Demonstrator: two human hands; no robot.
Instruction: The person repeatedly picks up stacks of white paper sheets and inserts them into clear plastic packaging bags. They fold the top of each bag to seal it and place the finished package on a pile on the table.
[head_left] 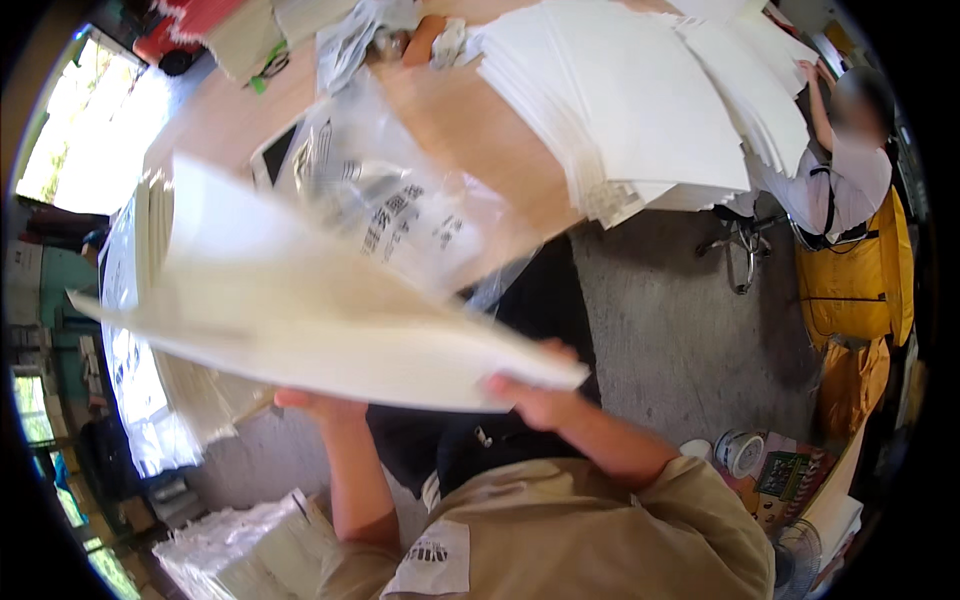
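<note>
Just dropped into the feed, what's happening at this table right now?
A person holds a thick stack of cream paper sheets lifted up in front of them, left hand under its lower edge, right hand gripping its right corner. A clear printed plastic bag lies just behind it over the brown wooden table. More stacks of white sheets cover the far side, where a second person's hand rests on them.
</note>
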